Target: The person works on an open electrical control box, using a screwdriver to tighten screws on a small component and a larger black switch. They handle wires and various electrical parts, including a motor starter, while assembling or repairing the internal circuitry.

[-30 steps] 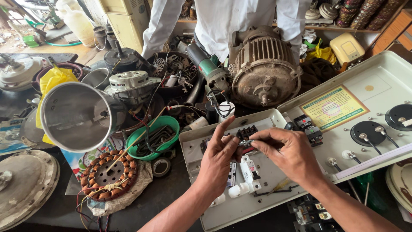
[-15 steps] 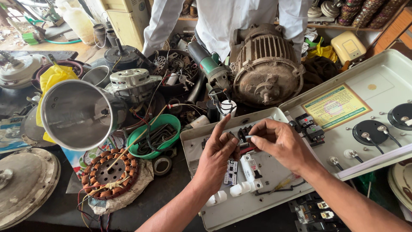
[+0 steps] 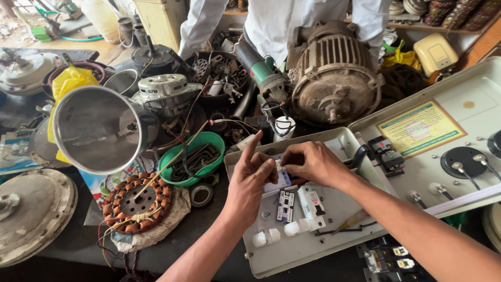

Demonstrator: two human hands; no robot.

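Head view, open grey panel box on cluttered counter, left hand and right hand both pinched on small part at box's upper middle, part hidden under fingers, second person's white shirt cut off above.

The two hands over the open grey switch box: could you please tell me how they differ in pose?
The left hand has its index finger pointing up and away, its other fingers resting on the small white part; the right hand is curled into a pinch on that part from the other side. The left hand shows its back, the right more of its knuckles. Both are bare and work inside the grey switch box.
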